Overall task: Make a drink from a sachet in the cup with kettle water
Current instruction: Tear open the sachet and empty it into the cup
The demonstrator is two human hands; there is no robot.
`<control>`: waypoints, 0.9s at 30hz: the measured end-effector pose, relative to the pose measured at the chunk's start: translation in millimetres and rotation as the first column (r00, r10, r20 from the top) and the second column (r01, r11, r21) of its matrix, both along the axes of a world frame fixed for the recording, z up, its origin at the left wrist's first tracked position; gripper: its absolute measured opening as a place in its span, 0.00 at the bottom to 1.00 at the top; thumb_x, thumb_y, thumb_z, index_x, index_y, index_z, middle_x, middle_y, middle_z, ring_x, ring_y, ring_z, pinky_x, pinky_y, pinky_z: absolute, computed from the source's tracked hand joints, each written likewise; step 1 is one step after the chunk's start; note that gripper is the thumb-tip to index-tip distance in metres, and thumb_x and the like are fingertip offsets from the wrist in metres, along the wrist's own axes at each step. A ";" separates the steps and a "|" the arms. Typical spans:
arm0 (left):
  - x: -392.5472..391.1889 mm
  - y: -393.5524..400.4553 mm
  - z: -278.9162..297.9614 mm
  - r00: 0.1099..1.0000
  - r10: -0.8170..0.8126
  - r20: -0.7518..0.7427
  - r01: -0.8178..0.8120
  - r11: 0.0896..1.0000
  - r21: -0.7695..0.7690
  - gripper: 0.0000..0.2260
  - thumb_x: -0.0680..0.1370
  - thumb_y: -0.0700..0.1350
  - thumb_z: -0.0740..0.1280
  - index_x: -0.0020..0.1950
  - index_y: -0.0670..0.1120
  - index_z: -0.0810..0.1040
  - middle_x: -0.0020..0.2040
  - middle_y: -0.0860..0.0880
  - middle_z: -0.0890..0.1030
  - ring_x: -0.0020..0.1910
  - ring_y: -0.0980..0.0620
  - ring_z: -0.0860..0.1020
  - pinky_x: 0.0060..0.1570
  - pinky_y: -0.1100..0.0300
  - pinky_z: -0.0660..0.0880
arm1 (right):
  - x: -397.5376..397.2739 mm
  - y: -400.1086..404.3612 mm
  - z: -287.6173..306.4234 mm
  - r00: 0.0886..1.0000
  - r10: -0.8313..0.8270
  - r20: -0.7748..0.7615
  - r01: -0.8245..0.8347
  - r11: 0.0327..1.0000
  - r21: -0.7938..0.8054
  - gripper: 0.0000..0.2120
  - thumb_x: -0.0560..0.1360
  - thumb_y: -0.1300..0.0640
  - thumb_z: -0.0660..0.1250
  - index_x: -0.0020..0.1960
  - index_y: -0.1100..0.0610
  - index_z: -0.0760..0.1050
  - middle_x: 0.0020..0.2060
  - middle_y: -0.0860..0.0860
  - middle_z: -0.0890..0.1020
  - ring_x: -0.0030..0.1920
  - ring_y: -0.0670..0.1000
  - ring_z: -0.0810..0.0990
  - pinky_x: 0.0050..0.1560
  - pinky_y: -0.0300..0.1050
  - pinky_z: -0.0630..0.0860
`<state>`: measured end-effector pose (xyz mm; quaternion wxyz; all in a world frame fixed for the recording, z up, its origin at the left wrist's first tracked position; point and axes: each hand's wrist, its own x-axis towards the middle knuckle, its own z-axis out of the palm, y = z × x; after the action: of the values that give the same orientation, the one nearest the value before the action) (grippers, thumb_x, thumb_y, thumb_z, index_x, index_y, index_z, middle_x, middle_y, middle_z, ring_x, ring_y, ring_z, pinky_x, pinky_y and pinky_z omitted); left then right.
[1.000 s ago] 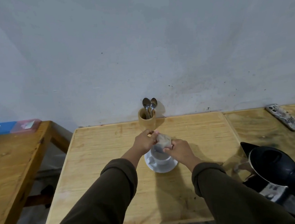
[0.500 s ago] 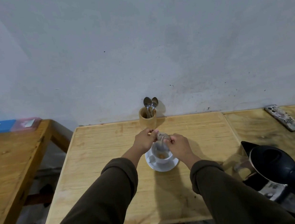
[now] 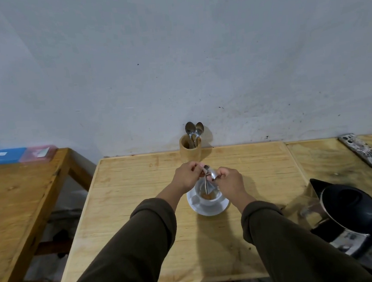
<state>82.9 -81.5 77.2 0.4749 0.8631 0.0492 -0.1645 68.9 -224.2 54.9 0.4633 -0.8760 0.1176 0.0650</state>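
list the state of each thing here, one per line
sachet: torn open, tipped over the cup, pinched by both hands
cup: upright on saucer, brown powder inside, no water visible
saucer: flat on table, under cup
kettle: standing at right, lid shut, untouched
spoons: upright in wooden holder
left hand: gripping sachet
right hand: gripping sachet

Tabletop: pale wood, matt, visible grain. Spoon holder: wood, smooth. Spoons: polished metal. Cup and saucer: glossy white ceramic. Sachet: shiny foil, creased. Kettle: black plastic, slight sheen, metal band. Sleeves: matt cloth.
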 end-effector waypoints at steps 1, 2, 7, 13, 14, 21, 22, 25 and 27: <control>0.1 0.3 0.4 1.000 0.003 0.004 -0.003 1.000 -0.004 0.14 0.81 0.50 0.59 0.55 0.43 0.80 0.55 0.43 0.84 0.57 0.44 0.81 0.62 0.46 0.75 | -0.9 -0.3 0.6 1.000 0.008 0.003 -0.008 1.000 0.002 0.21 0.70 0.60 0.72 0.25 0.53 0.64 0.24 0.49 0.68 0.33 0.51 0.67 0.33 0.43 0.64; 0.2 0.8 0.5 1.000 0.008 0.008 -0.008 1.000 -0.009 0.13 0.81 0.48 0.60 0.55 0.43 0.80 0.55 0.43 0.84 0.57 0.45 0.81 0.62 0.47 0.75 | -2.0 -0.9 1.2 1.000 0.020 0.007 -0.020 1.000 0.004 0.21 0.71 0.59 0.71 0.25 0.52 0.65 0.24 0.49 0.68 0.33 0.51 0.67 0.34 0.43 0.64; 0.5 3.6 -1.1 0.999 0.049 0.020 -0.047 0.994 -0.094 0.08 0.80 0.42 0.62 0.50 0.44 0.80 0.52 0.43 0.83 0.52 0.46 0.82 0.57 0.53 0.79 | -6.6 -3.7 3.7 0.991 0.131 0.026 -0.127 0.985 -0.118 0.07 0.75 0.59 0.66 0.41 0.59 0.80 0.35 0.52 0.76 0.41 0.52 0.73 0.41 0.42 0.67; -2.6 7.0 -2.3 0.999 0.043 0.009 -0.041 0.986 -0.162 0.07 0.79 0.37 0.63 0.55 0.37 0.78 0.47 0.44 0.80 0.43 0.50 0.80 0.43 0.66 0.77 | -7.1 -10.2 9.5 0.991 0.133 0.019 -0.129 0.981 -0.141 0.10 0.73 0.56 0.68 0.54 0.53 0.80 0.44 0.51 0.75 0.45 0.51 0.74 0.46 0.42 0.68; -2.9 7.6 -2.1 0.999 0.041 0.013 -0.038 0.986 -0.164 0.08 0.79 0.37 0.63 0.55 0.36 0.78 0.47 0.44 0.80 0.42 0.51 0.80 0.45 0.65 0.77 | -8.2 -11.6 11.7 0.993 0.119 0.025 -0.115 0.985 -0.126 0.14 0.72 0.56 0.70 0.57 0.50 0.78 0.44 0.50 0.73 0.43 0.49 0.72 0.45 0.41 0.68; -7.1 14.1 1.0 0.999 0.031 0.021 -0.026 0.977 -0.213 0.03 0.79 0.37 0.64 0.48 0.43 0.77 0.47 0.44 0.81 0.48 0.49 0.78 0.59 0.52 0.77 | -19.7 -15.6 29.8 0.991 -0.071 0.112 0.075 0.997 -0.035 0.21 0.72 0.55 0.68 0.63 0.48 0.70 0.53 0.51 0.68 0.52 0.51 0.71 0.50 0.43 0.69; -7.9 15.4 0.3 0.999 0.022 0.025 -0.017 0.978 -0.207 0.03 0.79 0.38 0.65 0.48 0.44 0.77 0.47 0.44 0.81 0.48 0.49 0.78 0.59 0.52 0.77 | -20.4 -15.5 30.9 0.987 -0.119 0.103 0.122 0.992 -0.026 0.18 0.74 0.55 0.66 0.62 0.50 0.70 0.54 0.51 0.70 0.53 0.52 0.72 0.50 0.44 0.70; -11.6 19.4 -1.2 0.999 -0.011 0.037 0.018 0.981 -0.192 0.03 0.78 0.39 0.66 0.47 0.45 0.78 0.47 0.44 0.82 0.50 0.48 0.79 0.62 0.49 0.77 | -23.3 -11.0 32.8 0.968 -0.248 -0.035 0.249 0.967 0.049 0.14 0.76 0.46 0.62 0.56 0.54 0.73 0.52 0.56 0.79 0.47 0.55 0.78 0.45 0.48 0.76; -14.4 21.8 -1.7 0.999 -0.029 0.039 0.036 0.981 -0.188 0.02 0.78 0.39 0.66 0.47 0.45 0.78 0.47 0.44 0.82 0.49 0.49 0.79 0.62 0.49 0.77 | -27.0 -5.5 34.9 0.945 -0.277 -0.173 0.297 0.949 0.103 0.16 0.75 0.43 0.62 0.53 0.55 0.72 0.45 0.57 0.81 0.38 0.54 0.80 0.34 0.44 0.76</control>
<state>68.5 -59.8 75.5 0.5528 0.8176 0.0108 -0.1607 41.9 -229.8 89.9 0.5123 -0.8102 0.2755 0.0725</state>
